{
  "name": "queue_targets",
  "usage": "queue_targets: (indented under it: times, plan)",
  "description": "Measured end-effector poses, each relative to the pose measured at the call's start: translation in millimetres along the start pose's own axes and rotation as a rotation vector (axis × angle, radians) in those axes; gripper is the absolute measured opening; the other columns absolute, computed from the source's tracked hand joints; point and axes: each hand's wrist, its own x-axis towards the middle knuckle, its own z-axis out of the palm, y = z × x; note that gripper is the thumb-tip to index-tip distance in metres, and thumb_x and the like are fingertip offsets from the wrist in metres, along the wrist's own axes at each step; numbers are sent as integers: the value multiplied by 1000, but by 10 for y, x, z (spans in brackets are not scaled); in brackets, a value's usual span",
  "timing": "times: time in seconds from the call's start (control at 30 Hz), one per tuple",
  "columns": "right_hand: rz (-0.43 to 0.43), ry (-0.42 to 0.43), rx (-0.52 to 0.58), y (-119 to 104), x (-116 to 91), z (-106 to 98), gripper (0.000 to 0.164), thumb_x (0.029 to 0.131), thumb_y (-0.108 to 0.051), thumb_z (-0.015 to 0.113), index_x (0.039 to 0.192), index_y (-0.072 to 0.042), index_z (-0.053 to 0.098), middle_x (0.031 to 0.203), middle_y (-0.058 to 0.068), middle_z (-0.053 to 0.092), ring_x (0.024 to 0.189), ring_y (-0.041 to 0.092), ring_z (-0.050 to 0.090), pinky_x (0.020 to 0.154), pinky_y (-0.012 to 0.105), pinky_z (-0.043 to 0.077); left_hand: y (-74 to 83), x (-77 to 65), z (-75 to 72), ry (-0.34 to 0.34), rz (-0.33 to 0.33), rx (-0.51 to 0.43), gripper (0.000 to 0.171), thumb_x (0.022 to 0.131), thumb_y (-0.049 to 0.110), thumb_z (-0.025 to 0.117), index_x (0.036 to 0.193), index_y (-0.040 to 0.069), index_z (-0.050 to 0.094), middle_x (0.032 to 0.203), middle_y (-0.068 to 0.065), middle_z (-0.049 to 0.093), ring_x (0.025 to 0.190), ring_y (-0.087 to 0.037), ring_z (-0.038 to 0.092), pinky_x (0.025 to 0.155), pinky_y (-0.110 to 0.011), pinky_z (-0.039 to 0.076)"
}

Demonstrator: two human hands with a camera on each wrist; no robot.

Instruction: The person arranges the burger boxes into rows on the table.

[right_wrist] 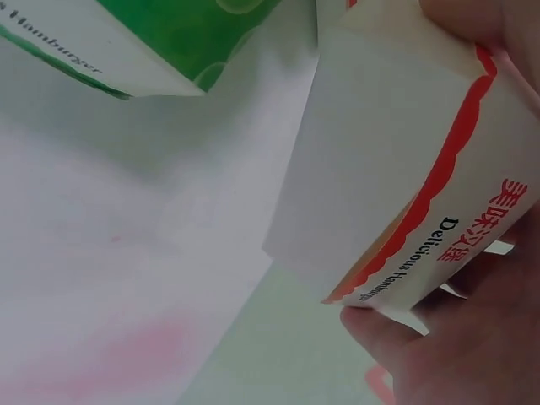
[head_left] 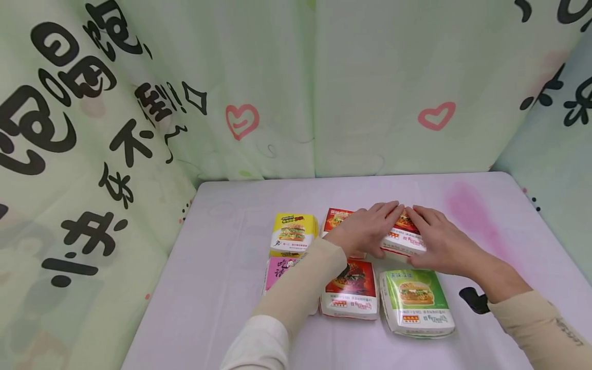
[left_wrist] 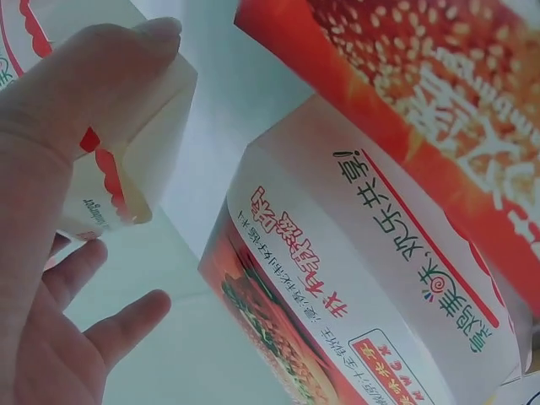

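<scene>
A red-and-white burger box [head_left: 404, 236] is held between my two hands at the back right of the group of boxes. My left hand [head_left: 367, 228] grips its left side, with the thumb on the near face in the left wrist view. On the opposite side, my right hand [head_left: 439, 240] grips the same box, fingers along its printed side [right_wrist: 447, 245]. Another red burger box [head_left: 336, 218] sits just left, partly covered by the left hand. In front of the hands lie a dark-red burger box [head_left: 350, 293] and a green burger box [head_left: 418, 303].
At the left of the group, a yellow burger box [head_left: 294, 234] stands behind a pink box [head_left: 277, 270], which the left sleeve [head_left: 300, 288] partly hides. A pale tablecloth [head_left: 199, 288] covers the table. Printed curtains [head_left: 361, 77] hang behind and at the sides.
</scene>
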Motion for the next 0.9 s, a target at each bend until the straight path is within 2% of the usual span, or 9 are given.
queue_targets:
  times: [0.13, 0.27, 0.37, 0.57, 0.73, 0.9]
  plan:
    - [-18, -8, -15, 6, 19, -8, 100, 75, -27, 80, 151, 8, 27, 154, 30, 26, 138, 49, 27, 106, 68, 38, 1, 7, 4, 22, -26, 53, 107, 82, 63, 67, 160, 16, 11, 165, 4, 19, 150, -12, 24, 115, -27, 40]
    - [-42, 5, -81, 11, 42, 9, 99, 75, -29, 82, 149, 10, 29, 154, 32, 28, 139, 53, 25, 111, 69, 31, 40, 22, 9, 58, -61, 96, 99, 83, 68, 62, 156, 15, 21, 157, 3, 33, 144, -13, 33, 114, -28, 41]
    - [-57, 23, -101, 15, 56, 35, 100, 75, -31, 84, 147, 11, 30, 152, 34, 29, 138, 55, 26, 110, 68, 33, 77, 30, 12, 79, -78, 123, 96, 82, 71, 58, 153, 15, 26, 153, 2, 40, 140, -13, 39, 112, -28, 43]
    - [-57, 25, -2, 26, 71, 75, 98, 77, -23, 83, 148, 12, 26, 151, 34, 26, 136, 51, 30, 104, 64, 43, 106, 26, 26, 118, -104, 175, 96, 81, 76, 54, 152, 15, 30, 148, 1, 44, 135, -13, 43, 109, -25, 45]
    - [-44, 12, 23, 31, 49, 90, 99, 77, -22, 84, 149, 11, 25, 153, 33, 25, 136, 49, 30, 103, 62, 44, 100, 20, 53, 129, -94, 135, 95, 82, 74, 56, 151, 14, 31, 148, 0, 44, 136, -14, 42, 111, -22, 43]
    - [-33, -22, 1, 56, 45, 89, 104, 76, -28, 84, 151, 7, 23, 155, 30, 23, 138, 49, 27, 103, 62, 45, 61, 5, 92, 108, -63, 96, 97, 83, 73, 56, 154, 12, 28, 153, -1, 40, 141, -15, 37, 116, -22, 36]
